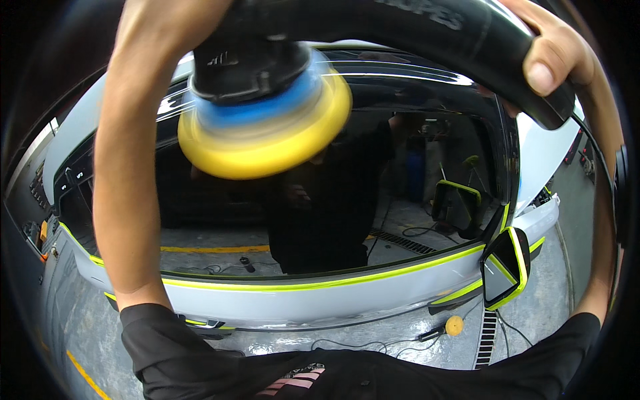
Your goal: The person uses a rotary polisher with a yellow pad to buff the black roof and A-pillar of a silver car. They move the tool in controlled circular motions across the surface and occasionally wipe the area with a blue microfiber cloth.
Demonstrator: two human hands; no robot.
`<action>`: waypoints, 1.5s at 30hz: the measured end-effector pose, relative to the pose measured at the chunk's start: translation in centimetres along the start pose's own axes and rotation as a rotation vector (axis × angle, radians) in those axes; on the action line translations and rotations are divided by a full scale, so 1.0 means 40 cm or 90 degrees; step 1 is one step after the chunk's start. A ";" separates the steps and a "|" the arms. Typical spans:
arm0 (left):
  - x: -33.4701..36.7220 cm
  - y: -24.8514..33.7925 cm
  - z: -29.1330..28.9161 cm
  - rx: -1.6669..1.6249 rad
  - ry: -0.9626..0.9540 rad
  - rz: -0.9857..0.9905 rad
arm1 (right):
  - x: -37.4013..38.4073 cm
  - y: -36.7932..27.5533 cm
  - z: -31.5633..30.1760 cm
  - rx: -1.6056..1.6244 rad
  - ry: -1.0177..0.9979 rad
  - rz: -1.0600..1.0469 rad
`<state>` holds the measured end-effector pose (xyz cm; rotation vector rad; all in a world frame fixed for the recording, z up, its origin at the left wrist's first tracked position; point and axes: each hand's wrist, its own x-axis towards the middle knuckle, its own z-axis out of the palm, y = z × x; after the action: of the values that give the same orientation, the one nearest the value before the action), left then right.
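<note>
A black polisher (400, 27) spans the upper part of the head view, held up in front of the car. Its blue backing plate and yellow foam pad (267, 150) are smeared by motion. My right hand (557, 50) is wrapped round the rear end of its handle, thumb toward me. The visible base of my left hand (175, 17) is beside the polisher's head; its fingers are out of sight past the upper edge. Behind the pad are the car's dark side window (320, 213) and glossy black upper trim. Whether the pad touches the car, I cannot tell.
Yellow-green masking tape (320, 283) runs along the window's lower edge. A taped side mirror (507, 270) sticks out at the right. On the floor lie a smaller polisher with a yellow pad (454, 325), cables (363, 345) and a drain grate (487, 340).
</note>
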<state>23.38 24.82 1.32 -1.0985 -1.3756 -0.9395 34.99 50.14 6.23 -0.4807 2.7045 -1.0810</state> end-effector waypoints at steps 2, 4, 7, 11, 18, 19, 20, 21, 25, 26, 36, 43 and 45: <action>0.001 -0.002 0.031 0.069 -0.035 0.097 | -0.037 0.019 -0.019 -0.036 0.071 0.022; 0.013 0.063 0.077 0.119 -0.147 0.017 | -0.065 0.049 -0.057 -0.162 0.160 0.074; 0.081 0.097 0.121 -0.047 -0.215 0.015 | -0.147 0.041 -0.051 -0.221 0.240 0.115; 0.064 0.089 0.080 0.006 -0.220 0.035 | -0.090 0.050 -0.054 -0.234 0.212 0.058; 0.027 0.049 -0.044 0.023 -0.206 -0.017 | -0.024 0.034 -0.038 -0.227 0.184 0.023; 0.022 0.036 -0.078 0.068 -0.191 -0.028 | 0.010 0.035 -0.037 -0.219 0.164 0.000; 0.016 0.022 -0.120 0.099 -0.168 -0.035 | 0.032 0.018 -0.027 -0.219 0.152 -0.013; 0.019 -0.013 -0.130 0.054 -0.161 -0.093 | 0.035 0.018 -0.025 -0.216 0.160 0.012; 0.037 -0.039 -0.146 0.024 -0.025 -0.223 | 0.027 -0.011 -0.014 -0.207 0.173 0.052; 0.023 -0.061 -0.155 0.050 -0.003 -0.189 | 0.043 -0.005 -0.018 -0.198 0.161 0.043; 0.010 -0.088 -0.156 0.092 0.056 -0.131 | 0.077 0.009 -0.057 -0.163 0.089 0.002; 0.055 0.006 -0.024 0.094 -0.003 -0.209 | 0.065 0.042 -0.164 -0.155 -0.004 -0.030; 0.057 0.008 -0.016 0.109 -0.084 -0.202 | 0.092 0.066 -0.201 -0.153 -0.050 -0.041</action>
<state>23.90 24.52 3.64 -0.8382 -1.7409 -0.9663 28.65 55.69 9.95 -0.6382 2.7789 -0.7361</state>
